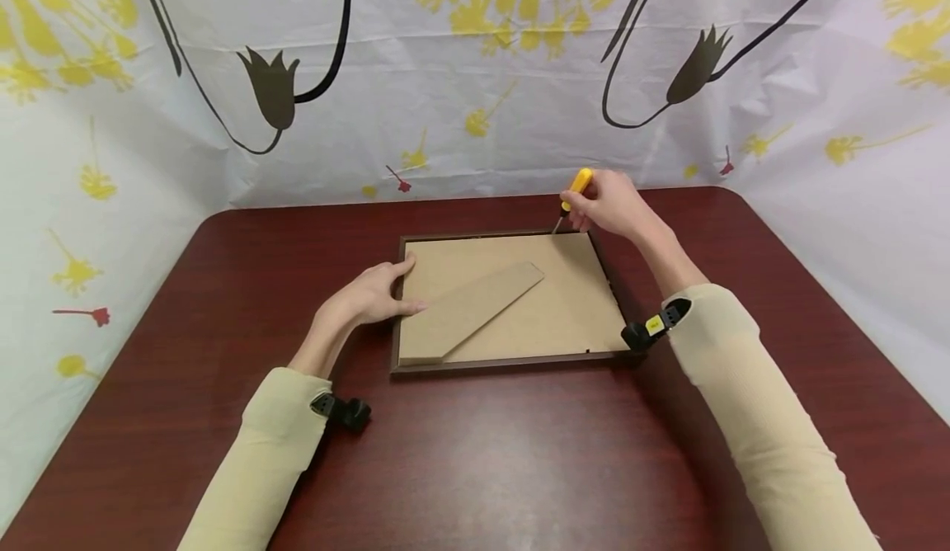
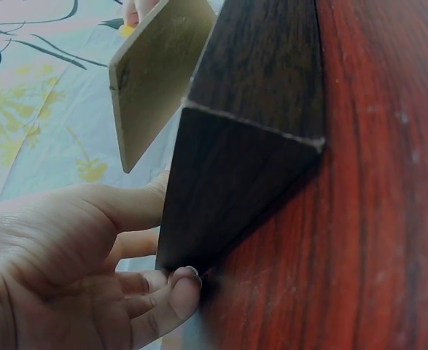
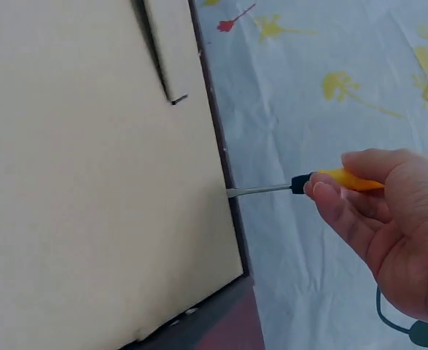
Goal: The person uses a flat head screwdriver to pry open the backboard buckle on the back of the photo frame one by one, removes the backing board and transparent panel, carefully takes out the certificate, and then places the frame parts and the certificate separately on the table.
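We record one dark-red table (image 1: 512,460), printed sheeting (image 1: 416,81) around, one frame (image 1: 519,363) on the table bearing one board (image 1: 475,308), left hand (image 1: 369,294) holding its left edge, right hand (image 1: 614,204) gripping one screwdriver (image 1: 577,188) at the far edge

the head view is bright, with a soft pale sheen on the wooden tabletop (image 1: 534,452) at lower centre and a shadow beside the right sleeve (image 1: 750,394). both wrist views look dimmer, cooler; shading darkens the backing board (image 3: 90,182) toward lower centre.
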Demonstrator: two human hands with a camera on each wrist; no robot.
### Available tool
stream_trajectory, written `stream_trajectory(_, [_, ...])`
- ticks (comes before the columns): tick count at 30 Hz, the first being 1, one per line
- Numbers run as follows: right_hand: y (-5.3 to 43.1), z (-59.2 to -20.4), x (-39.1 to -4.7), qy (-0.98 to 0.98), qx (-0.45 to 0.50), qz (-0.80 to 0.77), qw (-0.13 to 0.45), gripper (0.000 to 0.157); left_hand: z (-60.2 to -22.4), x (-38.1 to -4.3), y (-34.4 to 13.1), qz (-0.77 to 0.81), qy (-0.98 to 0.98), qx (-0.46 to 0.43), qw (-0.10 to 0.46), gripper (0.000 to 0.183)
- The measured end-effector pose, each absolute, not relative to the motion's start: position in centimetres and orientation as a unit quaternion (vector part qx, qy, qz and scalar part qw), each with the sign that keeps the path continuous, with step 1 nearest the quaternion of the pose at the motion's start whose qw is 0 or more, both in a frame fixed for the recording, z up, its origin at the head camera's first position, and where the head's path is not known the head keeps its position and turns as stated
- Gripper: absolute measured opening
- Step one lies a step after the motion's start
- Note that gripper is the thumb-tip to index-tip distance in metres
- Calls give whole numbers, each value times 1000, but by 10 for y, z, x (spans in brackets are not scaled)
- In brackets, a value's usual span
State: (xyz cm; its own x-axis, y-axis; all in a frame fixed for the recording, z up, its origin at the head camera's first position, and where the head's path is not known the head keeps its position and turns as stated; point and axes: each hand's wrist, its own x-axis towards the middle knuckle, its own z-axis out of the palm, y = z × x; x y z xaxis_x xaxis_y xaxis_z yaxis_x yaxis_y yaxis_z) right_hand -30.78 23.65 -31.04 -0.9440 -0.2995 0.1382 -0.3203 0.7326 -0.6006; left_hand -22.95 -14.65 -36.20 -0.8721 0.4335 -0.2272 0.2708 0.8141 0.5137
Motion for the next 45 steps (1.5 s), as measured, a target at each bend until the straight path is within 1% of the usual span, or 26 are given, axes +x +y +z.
stream_trajectory(6, [230,-316,-303,-927,158,338,35,26,-360,-230,-148,234,939,185,171,88])
stream_trajectory(9, [224,-315,-308,-934,146,323,45,27,-362,-230,-148,237,939,180,170,88])
stream_trajectory(13, [223,-313,-316,-942,134,306,43,28,-363,-230,-146,247,937,180,172,88])
stream_trajectory(21, [223,-310,-324,-948,126,287,48,26,-359,-230,-143,249,936,185,169,88])
stream_trajectory(29, [225,-314,-314,-944,131,297,51,31,-362,-229,-144,255,933,187,170,87])
stream_trajectory(38, [229,-316,-296,-937,121,320,71,33,-362,-227,-144,257,933,187,169,88])
stream_trajectory(45, [222,-322,-297,-932,123,326,104,27,-361,-227,-146,257,933,185,170,88])
